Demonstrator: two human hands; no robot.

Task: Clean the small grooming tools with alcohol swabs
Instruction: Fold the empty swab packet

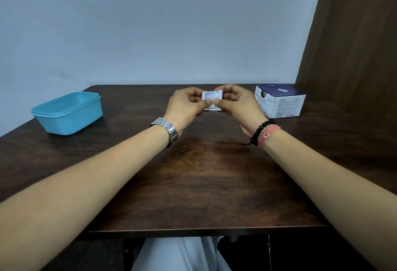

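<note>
Setting: plain room in a home or small office, where I sit. Evidence: dark brown wood-grain bench [204, 174] against a bare pale blue-grey painted wall [150, 23]; dark brown wooden panel [354, 45] at my right.

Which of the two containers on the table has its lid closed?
The blue plastic tub at the left; the swab box at the right looks open at its end.

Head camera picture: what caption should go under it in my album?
Both hands, left hand and right hand, pinch an alcohol swab packet above the table.
</note>
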